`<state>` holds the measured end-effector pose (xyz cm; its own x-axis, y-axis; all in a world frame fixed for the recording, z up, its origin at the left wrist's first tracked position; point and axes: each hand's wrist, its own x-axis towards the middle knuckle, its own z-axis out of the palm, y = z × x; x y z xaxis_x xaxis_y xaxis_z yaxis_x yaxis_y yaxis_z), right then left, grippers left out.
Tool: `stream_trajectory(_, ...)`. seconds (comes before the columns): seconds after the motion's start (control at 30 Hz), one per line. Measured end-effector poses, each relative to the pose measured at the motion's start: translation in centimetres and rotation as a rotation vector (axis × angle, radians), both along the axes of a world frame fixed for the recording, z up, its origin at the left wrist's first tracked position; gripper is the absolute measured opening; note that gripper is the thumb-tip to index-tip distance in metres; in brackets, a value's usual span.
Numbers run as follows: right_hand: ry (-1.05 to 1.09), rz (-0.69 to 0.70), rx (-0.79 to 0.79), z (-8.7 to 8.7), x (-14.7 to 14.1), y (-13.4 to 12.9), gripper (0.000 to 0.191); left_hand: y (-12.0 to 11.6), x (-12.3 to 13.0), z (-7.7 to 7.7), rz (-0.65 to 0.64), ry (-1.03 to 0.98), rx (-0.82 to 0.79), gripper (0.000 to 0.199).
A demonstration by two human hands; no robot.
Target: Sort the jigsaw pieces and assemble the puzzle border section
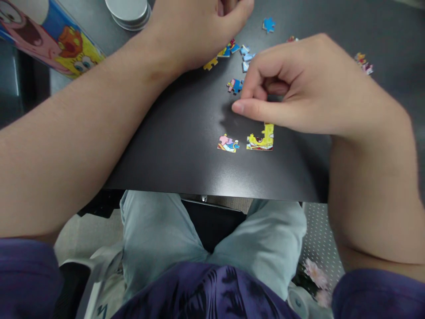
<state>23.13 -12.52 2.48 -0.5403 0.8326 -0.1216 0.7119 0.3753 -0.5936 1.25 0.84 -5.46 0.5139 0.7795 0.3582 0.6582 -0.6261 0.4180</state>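
Observation:
My left hand [212, 22] reaches to the top edge, where the view cuts off most of its fingers. Those that show are curled in beside the thumb, and whatever they hold is hidden. My right hand [295, 84] hovers over the table, thumb and forefinger brought together; no piece shows between them. Just below it lie joined yellow jigsaw pieces [267, 141] forming a corner. A pink and blue piece [227, 143] sits apart to their left. Close to the right fingertips is a blue and pink piece [236, 86]. Yellow pieces [210, 64] rest under my left wrist.
Light blue pieces [245, 50] and a blue piece [268, 25] lie farther back, with colourful pieces [364, 63] at right. At upper left are a cartoon-printed box [49, 35] and a round metal tin [129, 11]. The dark table [186, 168] ends above my lap.

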Motion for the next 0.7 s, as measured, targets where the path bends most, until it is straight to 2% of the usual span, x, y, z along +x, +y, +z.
stream_trajectory(0.07, -0.007, -0.070, 0.056, -0.1, 0.3, 0.3, 0.032, 0.8, 0.2, -0.8, -0.059, -0.152, -0.021, 0.033)
stream_trajectory(0.13, -0.012, -0.085, 0.153, -0.5, 0.8, 0.8, 0.031, 1.4, 0.4, -1.5, -0.130, -0.219, -0.043, 0.017)
stream_trajectory(0.2, 0.013, -0.088, 0.277, -1.0, 1.3, 1.3, 0.025, 1.3, 0.5, -1.7, -0.186, -0.270, -0.026, 0.011)
stream_trajectory(0.37, -0.080, -0.093, 0.426, -3.1, 2.2, 2.4, 0.023, -0.6, 0.8, -0.3, -0.101, -0.235, 0.064, 0.010)
stream_trajectory(0.4, -0.076, -0.093, 0.477, -3.6, 2.3, 2.6, 0.023, -0.8, 0.9, 0.0, -0.090, -0.192, 0.058, 0.010)
stream_trajectory(0.43, -0.029, -0.125, 0.601, -4.0, 2.5, 2.8, 0.030, -0.8, 0.9, 0.2, -0.082, -0.145, 0.053, 0.015)
stream_trajectory(0.53, -0.051, -0.169, 0.638, -4.9, 2.9, 3.3, 0.030, -0.3, 1.0, 0.1, -0.065, -0.060, 0.078, 0.028)
stream_trajectory(0.7, -0.047, -0.217, 0.610, -5.1, 2.9, 3.9, 0.033, 0.5, 0.7, -1.2, -0.106, -0.080, 0.209, 0.022)
